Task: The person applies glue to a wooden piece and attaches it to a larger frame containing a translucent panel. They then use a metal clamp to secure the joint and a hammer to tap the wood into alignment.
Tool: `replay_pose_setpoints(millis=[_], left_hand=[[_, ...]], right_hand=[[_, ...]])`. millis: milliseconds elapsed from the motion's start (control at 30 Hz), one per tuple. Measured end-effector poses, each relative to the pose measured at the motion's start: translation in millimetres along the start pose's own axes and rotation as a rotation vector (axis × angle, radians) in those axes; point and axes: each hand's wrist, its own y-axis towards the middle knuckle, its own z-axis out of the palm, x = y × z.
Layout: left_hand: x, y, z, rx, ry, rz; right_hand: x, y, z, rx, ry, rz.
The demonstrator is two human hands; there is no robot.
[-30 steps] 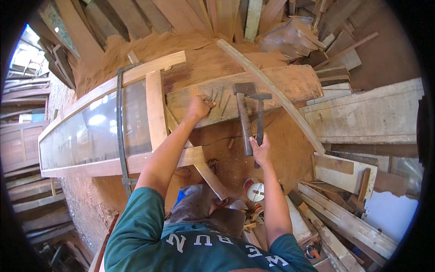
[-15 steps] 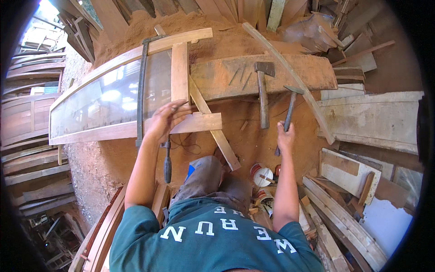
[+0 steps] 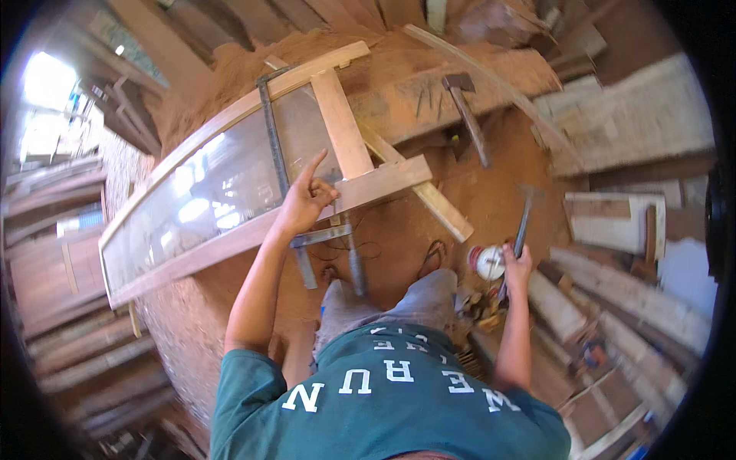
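My right hand [image 3: 517,264] is wrapped round the handle of a slim metal hammer [image 3: 524,218], its head blurred and pointing away from me. My left hand [image 3: 310,201] is over the near rail of a wooden frame [image 3: 383,184] with a clear glass-like panel [image 3: 207,184]; the index finger is stretched out, the other fingers are partly bent, and I see nothing held. Beside that hand a dark bar clamp [image 3: 274,130] spans the frame. Its screw handle [image 3: 356,268] hangs below the near rail. A short upright piece [image 3: 343,126] joins the frame's two rails at the right end.
A second hammer [image 3: 469,123] and several nails [image 3: 429,101] lie on a dusty plank [image 3: 506,77] beyond the frame. A slanting wood strip [image 3: 445,215] passes under the frame. By my right hand stands a round tub [image 3: 488,262]. Stacked boards [image 3: 69,284] line the left side.
The view has turned and shifted. My right hand has moved lower and nearer with the hammer. My left hand's fingers have gone from spread to partly bent, the index pointing out.
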Motion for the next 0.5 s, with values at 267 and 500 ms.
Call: replay_pose_setpoints(millis=[267,500], left_hand=[[15.8,36.9,-10.0,0.516,0.893,0.635],[56.1,87.2,24.6,0.861,1.111,0.970]], right_hand=[[-26.0,-184.4,120.6,-0.051,0.221,0.121],[-76.4,-297.6,148.1,-0.104,0.058,0.192]])
